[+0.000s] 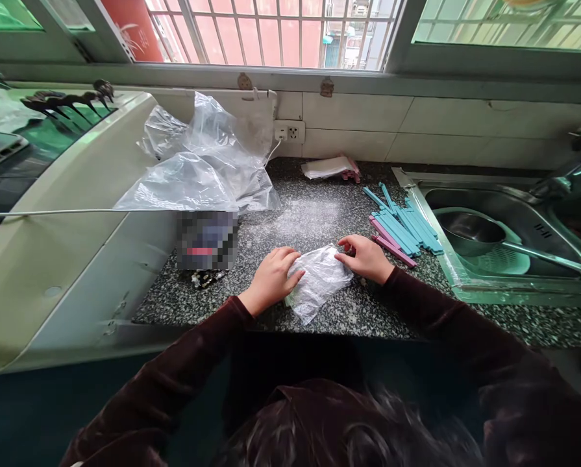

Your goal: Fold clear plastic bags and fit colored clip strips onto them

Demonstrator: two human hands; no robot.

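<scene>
A small crumpled clear plastic bag lies on the speckled granite counter in front of me. My left hand rests on the bag's left side with its fingers curled over the plastic. My right hand pinches the bag's upper right corner. Both sleeves are dark maroon. Something greenish shows faintly inside the bag; I cannot make out what it is.
A pile of several teal and pink sealing clips lies right of my right hand. A steel sink holds a bowl and a green strainer. Large clear bags lie behind. A cream appliance stands at left.
</scene>
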